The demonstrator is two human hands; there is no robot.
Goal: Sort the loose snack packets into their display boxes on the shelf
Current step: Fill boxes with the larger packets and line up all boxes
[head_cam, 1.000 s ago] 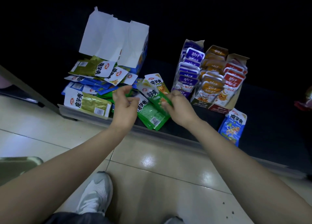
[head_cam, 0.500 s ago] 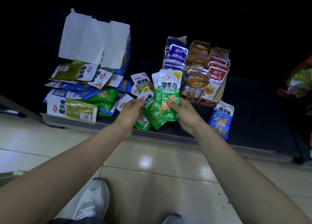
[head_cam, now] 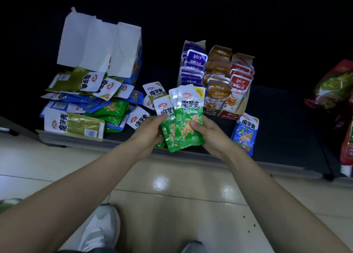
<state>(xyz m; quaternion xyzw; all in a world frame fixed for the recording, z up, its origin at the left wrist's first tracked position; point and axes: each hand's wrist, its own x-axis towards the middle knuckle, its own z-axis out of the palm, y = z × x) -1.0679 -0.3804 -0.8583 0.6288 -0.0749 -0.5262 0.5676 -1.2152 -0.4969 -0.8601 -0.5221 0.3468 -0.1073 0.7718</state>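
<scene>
1. Green-and-white foil snack packets, several of them in a fanned bunch, are held upright between the two hands, just above the grey front edge of the dark shelf.
2. The left hand grips the left side of the bunch. Its fingers are curled, and the thumb lies on the front of the leftmost packet.
3. The right hand pinches the right side. Its thumb presses on the green lower half of the front packet, and the other fingers are behind the bunch, where I cannot see them.
4. The white tops of the held packets point toward the shelf, and the green bottoms stick out past the hands toward the person.
5. At the left on the shelf lies an untidy pile of loose packets in olive-gold, blue and green. It lies in front of a white cardboard box with torn-open flaps.
6. Behind the bunch stand three narrow display boxes side by side: a purple box, an orange-brown box and a red box. Each is filled with packets standing in rows.
7. One blue foil packet lies alone on the shelf, near the right hand but apart from it, just in front of the red box.
8. Below the arms are shiny beige floor tiles and a white mesh shoe.
</scene>
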